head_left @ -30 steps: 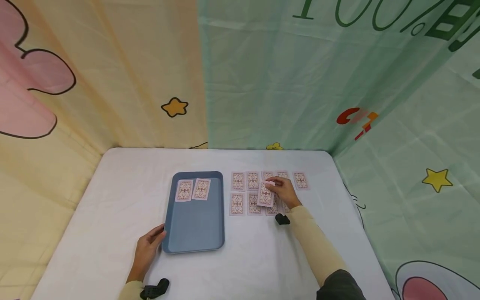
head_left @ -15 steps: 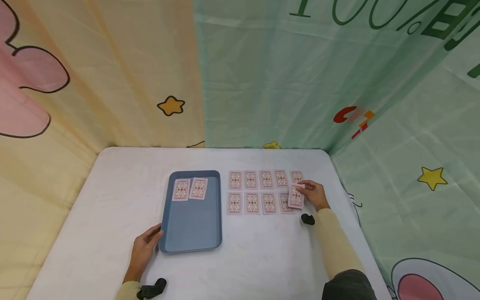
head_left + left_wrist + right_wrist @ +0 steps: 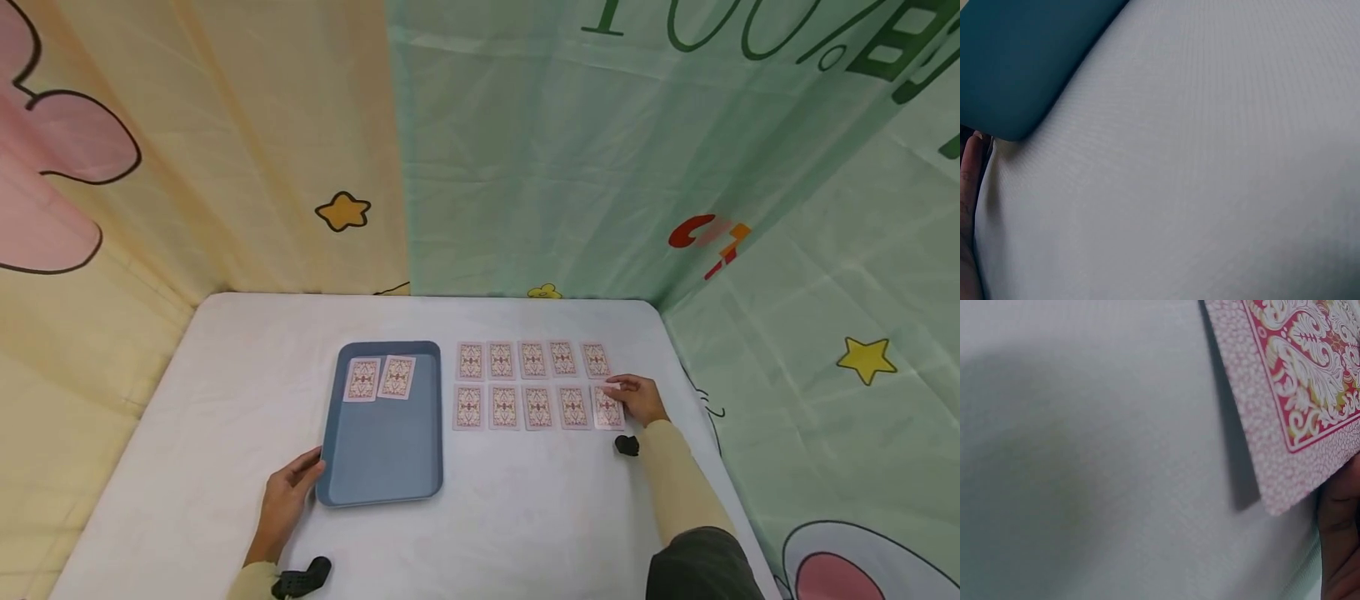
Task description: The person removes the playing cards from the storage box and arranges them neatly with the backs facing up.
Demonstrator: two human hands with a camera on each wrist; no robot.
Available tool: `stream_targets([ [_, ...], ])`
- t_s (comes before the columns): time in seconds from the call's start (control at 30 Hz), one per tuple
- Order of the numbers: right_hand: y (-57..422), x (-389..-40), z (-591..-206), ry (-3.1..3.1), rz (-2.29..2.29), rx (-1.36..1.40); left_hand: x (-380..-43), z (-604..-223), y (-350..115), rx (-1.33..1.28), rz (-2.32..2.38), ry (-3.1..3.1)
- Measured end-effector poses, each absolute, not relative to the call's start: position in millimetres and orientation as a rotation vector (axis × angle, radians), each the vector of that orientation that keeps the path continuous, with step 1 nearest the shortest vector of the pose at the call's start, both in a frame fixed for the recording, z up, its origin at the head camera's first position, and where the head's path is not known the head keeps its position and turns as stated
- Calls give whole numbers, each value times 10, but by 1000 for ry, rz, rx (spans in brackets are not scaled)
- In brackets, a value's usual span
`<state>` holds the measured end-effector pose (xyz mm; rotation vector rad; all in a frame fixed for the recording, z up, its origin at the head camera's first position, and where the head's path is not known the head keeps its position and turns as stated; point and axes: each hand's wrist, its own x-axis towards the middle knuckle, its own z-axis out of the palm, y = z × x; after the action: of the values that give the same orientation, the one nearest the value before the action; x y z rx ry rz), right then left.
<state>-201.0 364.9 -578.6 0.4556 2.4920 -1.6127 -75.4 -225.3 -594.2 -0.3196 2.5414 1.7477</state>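
My right hand [image 3: 637, 398] pinches the upper right corner of a playing card [image 3: 606, 412] at the right end of the nearer row. In the right wrist view this playing card [image 3: 1310, 381] lies back up, red and white, with a shadow along its edge and a finger [image 3: 1341, 531] beside it. My left hand [image 3: 287, 496] touches the left side of the blue-grey tray [image 3: 382, 467] near its front corner, with the fingers fairly straight. The left wrist view shows the tray corner [image 3: 1016, 81] and one finger [image 3: 969, 175] against its edge.
Two face-down cards [image 3: 363, 380] lie at the tray's far end. Right of the tray, several more cards [image 3: 501, 362] form two rows, all back up. White cloth [image 3: 517, 517] covers the table, and printed curtains [image 3: 540, 167] hang behind and beside it.
My right hand has carried the card rightward across the rows and lowered it to the right end of the nearer row. My left hand stays at the tray.
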Motion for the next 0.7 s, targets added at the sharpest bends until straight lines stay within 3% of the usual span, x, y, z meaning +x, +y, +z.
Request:
stream_targets([
  [0.7,3643,-2047,-5876,2813,-1398,478,-753,-5956,-2242,-294,1785,2555],
])
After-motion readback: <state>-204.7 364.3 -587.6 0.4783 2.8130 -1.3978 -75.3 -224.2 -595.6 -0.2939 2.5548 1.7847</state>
